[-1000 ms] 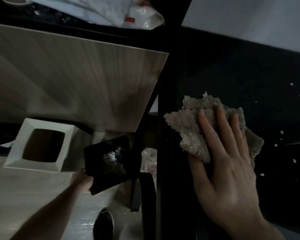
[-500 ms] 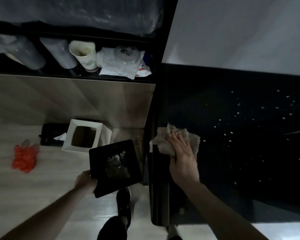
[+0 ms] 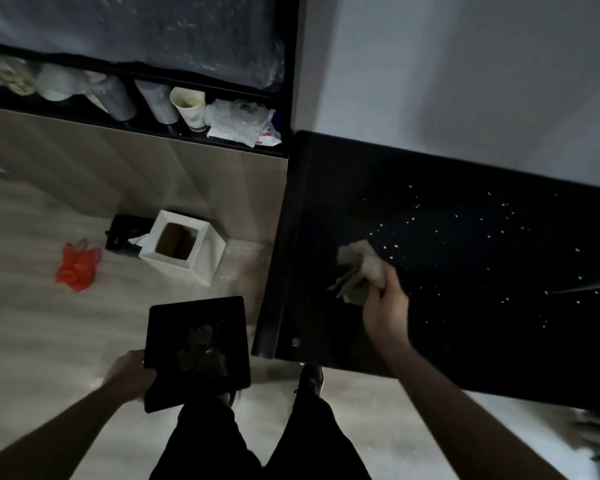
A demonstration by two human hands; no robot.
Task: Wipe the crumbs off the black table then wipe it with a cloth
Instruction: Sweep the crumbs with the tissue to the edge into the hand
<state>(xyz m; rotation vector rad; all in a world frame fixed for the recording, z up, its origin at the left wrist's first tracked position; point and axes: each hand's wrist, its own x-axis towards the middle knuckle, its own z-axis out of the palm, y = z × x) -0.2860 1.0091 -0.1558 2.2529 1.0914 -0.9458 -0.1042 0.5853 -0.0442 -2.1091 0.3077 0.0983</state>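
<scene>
Your glossy black rectangular table [image 3: 465,271] fills the right side of the view against a pale wall, its dark top speckled with small white crumbs [image 3: 413,221] scattered mostly across the middle and right. Your right hand [image 3: 385,306] has its fingers bunched around a crumpled beige cloth [image 3: 359,268] over the table's left half, just left of the nearest crumbs; whether the cloth touches the surface is too blurred to tell. Your left hand [image 3: 132,374] grips the corner of a flat black square tray [image 3: 196,348] holding a dark heap of scraps, out over the light floor. A small round white logo [image 3: 295,342] sits at the table's near left corner; its lettering is too small to read.
</scene>
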